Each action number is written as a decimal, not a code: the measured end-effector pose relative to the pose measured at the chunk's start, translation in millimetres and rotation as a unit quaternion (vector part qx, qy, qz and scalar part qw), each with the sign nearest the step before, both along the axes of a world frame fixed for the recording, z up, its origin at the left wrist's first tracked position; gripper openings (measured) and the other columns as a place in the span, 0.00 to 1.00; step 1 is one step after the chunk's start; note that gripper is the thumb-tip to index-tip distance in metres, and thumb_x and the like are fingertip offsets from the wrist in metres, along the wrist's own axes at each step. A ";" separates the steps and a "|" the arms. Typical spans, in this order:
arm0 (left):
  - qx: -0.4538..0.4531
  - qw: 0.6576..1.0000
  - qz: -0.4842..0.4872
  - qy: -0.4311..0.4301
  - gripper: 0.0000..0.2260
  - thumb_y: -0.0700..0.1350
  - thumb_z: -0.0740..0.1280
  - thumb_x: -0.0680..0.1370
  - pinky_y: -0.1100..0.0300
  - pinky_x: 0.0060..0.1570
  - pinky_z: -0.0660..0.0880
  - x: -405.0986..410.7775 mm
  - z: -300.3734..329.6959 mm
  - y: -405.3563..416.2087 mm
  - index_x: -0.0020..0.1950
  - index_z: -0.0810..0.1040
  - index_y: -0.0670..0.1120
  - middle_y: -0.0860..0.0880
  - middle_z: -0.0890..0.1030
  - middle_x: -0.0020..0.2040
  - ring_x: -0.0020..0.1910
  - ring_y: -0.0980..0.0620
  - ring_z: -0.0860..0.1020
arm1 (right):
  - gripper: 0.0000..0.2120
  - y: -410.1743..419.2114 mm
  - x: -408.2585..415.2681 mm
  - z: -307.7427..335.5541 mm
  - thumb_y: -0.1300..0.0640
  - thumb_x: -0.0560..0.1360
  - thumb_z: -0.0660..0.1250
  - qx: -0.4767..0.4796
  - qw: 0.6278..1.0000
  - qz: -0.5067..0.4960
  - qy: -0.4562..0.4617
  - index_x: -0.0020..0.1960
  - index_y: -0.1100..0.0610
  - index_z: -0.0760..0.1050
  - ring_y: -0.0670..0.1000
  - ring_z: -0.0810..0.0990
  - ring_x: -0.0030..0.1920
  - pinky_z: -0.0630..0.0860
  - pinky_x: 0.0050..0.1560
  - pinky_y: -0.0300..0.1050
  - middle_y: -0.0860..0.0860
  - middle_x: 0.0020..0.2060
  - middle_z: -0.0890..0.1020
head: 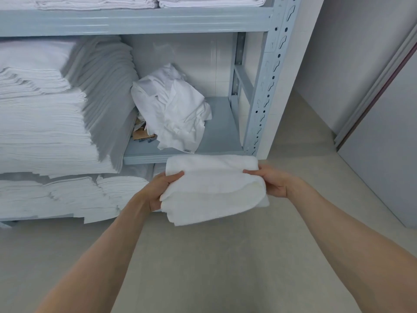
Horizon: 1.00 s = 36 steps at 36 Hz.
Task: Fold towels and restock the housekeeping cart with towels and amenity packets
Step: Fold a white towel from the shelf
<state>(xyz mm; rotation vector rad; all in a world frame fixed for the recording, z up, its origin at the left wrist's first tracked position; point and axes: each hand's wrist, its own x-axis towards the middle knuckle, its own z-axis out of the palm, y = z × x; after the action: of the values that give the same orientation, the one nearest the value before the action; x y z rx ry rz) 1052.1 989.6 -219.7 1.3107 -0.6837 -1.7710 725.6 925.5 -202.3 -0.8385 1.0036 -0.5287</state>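
A folded white towel (214, 188) is held in the air in front of a grey metal shelf unit (259, 105), just below its middle shelf. My left hand (160, 190) grips the towel's left edge, thumb on top and fingers underneath. On the other side, my right hand (270, 180) grips the right edge the same way. The towel's rounded fold faces the lower right.
Tall stacks of folded white linen (45, 132) fill the left of the middle shelf, with more on the shelves above and below. A crumpled white cloth (173, 109) and cardboard scraps (143, 132) lie on that shelf. Beige floor and a grey wall lie to the right.
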 end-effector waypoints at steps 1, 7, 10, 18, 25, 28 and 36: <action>-0.006 1.000 0.001 -0.002 0.19 0.47 0.72 0.78 0.48 0.45 0.82 -0.6 0.5 0.7 0.66 0.78 0.40 0.40 0.83 0.59 0.56 0.40 0.83 | 0.20 0.2 -0.6 -0.5 0.61 0.73 0.71 -0.014 1.000 0.001 0.010 0.65 0.62 0.76 0.53 0.85 0.51 0.83 0.46 0.46 0.57 0.56 0.84; -0.082 0.996 0.014 0.013 0.19 0.40 0.71 0.75 0.49 0.44 0.83 -1.5 15.7 -2.1 0.65 0.78 0.41 0.39 0.84 0.58 0.54 0.40 0.84 | 0.13 -2.3 -3.4 9.6 0.69 0.77 0.66 -0.091 0.995 -0.034 0.026 0.60 0.62 0.77 0.52 0.86 0.46 0.83 0.44 0.46 0.55 0.49 0.86; -0.153 0.986 0.052 0.035 0.14 0.38 0.71 0.73 0.51 0.46 0.82 5.5 33.2 -6.8 0.58 0.84 0.44 0.41 0.84 0.59 0.55 0.41 0.83 | 0.13 -10.1 -6.3 25.1 0.67 0.72 0.70 -0.142 0.987 -0.073 0.009 0.56 0.60 0.80 0.51 0.85 0.48 0.83 0.48 0.45 0.53 0.48 0.87; -0.231 0.971 0.056 -0.009 0.13 0.37 0.67 0.76 0.56 0.46 0.82 6.0 59.7 -25.7 0.53 0.86 0.51 0.48 0.85 0.57 0.55 0.48 0.84 | 0.11 -20.6 6.6 45.3 0.65 0.76 0.67 -0.132 0.983 -0.123 0.020 0.46 0.53 0.86 0.53 0.85 0.42 0.82 0.43 0.48 0.50 0.47 0.87; -0.120 0.989 0.084 -0.024 0.19 0.39 0.59 0.84 0.60 0.27 0.78 12.4 43.1 -20.4 0.40 0.86 0.47 0.47 0.83 0.35 0.28 0.52 0.81 | 0.15 -12.4 13.6 29.2 0.64 0.82 0.57 -0.108 0.978 -0.165 -0.063 0.49 0.54 0.81 0.47 0.84 0.33 0.78 0.33 0.37 0.51 0.38 0.85; -0.125 0.989 0.078 -0.009 0.15 0.42 0.59 0.84 0.61 0.24 0.77 14.2 35.2 -19.9 0.44 0.84 0.48 0.49 0.84 0.33 0.29 0.51 0.82 | 0.19 -11.7 17.2 22.6 0.63 0.82 0.57 -0.089 0.980 -0.156 -0.088 0.42 0.57 0.84 0.52 0.80 0.39 0.76 0.40 0.41 0.52 0.36 0.84; -0.098 0.994 0.056 0.014 0.11 0.45 0.64 0.82 0.56 0.34 0.79 24.6 18.6 -16.4 0.48 0.86 0.50 0.45 0.83 0.43 0.37 0.47 0.82 | 0.37 -12.9 29.1 12.5 0.24 0.74 0.50 0.002 0.993 -0.056 -0.100 0.60 0.50 0.83 0.55 0.82 0.60 0.82 0.47 0.49 0.53 0.61 0.83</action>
<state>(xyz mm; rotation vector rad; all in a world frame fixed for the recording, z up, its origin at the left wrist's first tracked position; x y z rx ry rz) 1076.8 973.2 -201.1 1.1665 -0.7329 -1.5876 754.7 912.6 -189.8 -0.7123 0.8698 -0.6928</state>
